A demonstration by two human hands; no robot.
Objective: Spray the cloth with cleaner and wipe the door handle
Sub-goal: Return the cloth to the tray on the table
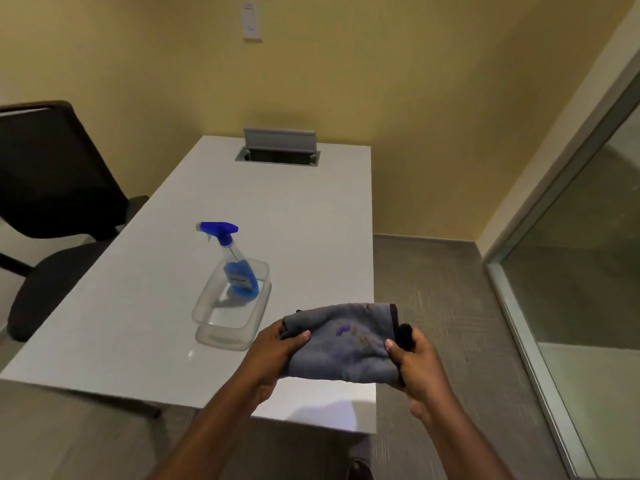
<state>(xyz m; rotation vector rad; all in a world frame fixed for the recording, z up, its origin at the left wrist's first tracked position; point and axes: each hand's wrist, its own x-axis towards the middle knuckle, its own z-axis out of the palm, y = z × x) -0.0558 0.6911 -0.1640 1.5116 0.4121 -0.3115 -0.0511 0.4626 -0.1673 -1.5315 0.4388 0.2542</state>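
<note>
Low in the frame's centre, the left hand [277,351] and right hand [415,362] each pinch an end of the grey cloth [343,344], stretched flat between them over the table [294,209] edge. The spray bottle [235,265] stands upright in a clear tray [207,327], up and left of the hands, nearer the left hand, nozzle pointing frame-left. No door handle shows; the glass partition [588,237] at right is cut off
</note>
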